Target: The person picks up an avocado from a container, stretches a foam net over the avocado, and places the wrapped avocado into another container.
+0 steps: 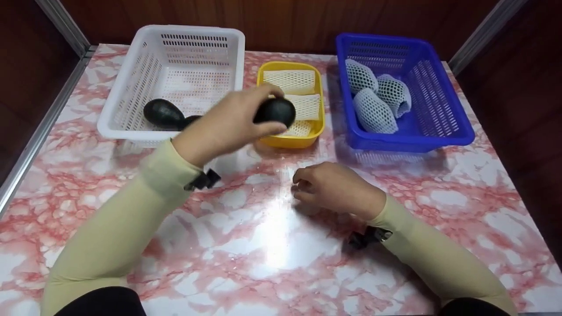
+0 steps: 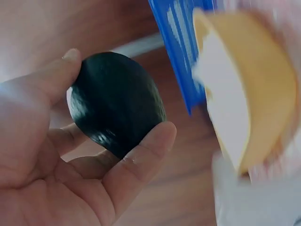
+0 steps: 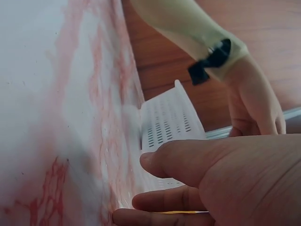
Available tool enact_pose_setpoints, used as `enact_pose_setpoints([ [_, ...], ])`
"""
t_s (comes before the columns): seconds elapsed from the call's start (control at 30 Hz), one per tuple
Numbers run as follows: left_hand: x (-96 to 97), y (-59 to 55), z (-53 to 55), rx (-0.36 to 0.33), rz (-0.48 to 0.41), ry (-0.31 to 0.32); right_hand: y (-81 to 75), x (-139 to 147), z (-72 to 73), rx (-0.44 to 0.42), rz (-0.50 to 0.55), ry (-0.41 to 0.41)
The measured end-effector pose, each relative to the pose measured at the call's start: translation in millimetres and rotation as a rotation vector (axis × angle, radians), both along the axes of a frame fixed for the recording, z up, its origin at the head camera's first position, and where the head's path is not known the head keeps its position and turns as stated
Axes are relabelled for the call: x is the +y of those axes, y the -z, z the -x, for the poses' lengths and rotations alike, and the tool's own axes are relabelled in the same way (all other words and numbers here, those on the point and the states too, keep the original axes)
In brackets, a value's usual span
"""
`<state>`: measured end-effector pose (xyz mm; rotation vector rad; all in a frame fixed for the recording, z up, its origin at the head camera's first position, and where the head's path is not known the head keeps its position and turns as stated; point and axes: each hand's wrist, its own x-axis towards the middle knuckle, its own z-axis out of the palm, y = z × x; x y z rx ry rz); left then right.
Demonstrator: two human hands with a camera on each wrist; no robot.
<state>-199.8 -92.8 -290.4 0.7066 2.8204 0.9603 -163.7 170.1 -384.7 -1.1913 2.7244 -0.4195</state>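
My left hand grips a dark green avocado between thumb and fingers, raised over the yellow tub. In the left wrist view the avocado looks smooth and glossy, with fingers curled round its sides. White foam net sleeves lie in the tub, partly hidden by that hand. More avocados rest in the front of the white basket, one of them mostly covered by my left wrist. Low over the table, in front of the tub, my right hand is loosely curled and holds nothing.
A blue basket at the back right holds several net-sleeved items. The table has a shiny red-and-white marbled top. Dark wooden panels stand behind it and at both sides.
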Motion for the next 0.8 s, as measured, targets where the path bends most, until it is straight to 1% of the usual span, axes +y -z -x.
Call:
enact_pose_setpoints([
  [0.13,11.4,14.0,-18.6,0.042,-0.005,0.084,-2.5,1.0,0.9,-0.025,0.000,0.003],
  [0.2,16.4,19.2,-25.6,0.055,-0.001,0.126,-3.5,2.5,1.4,-0.028,-0.007,0.005],
  [0.33,23.6,29.2,-37.3,0.059,0.027,0.184,-3.9,5.3,3.1,-0.030,-0.011,0.027],
  [0.4,25.8,35.0,-40.8,0.061,0.030,0.209,-3.5,6.6,3.8,-0.021,-0.003,0.045],
  [0.5,27.8,44.6,-43.6,0.055,0.008,0.243,-4.0,8.9,5.0,-0.002,-0.014,0.066],
  [0.6,29.5,53.9,-46.3,0.035,0.018,0.247,-6.6,12.5,6.4,0.014,-0.055,0.079],
  [0.73,35.4,65.6,-49.0,-0.005,0.063,0.255,-12.1,18.9,9.1,-0.016,-0.119,0.128],
  [0.8,39.6,71.6,-48.9,-0.012,0.075,0.270,-14.1,21.1,10.6,-0.030,-0.142,0.144],
])
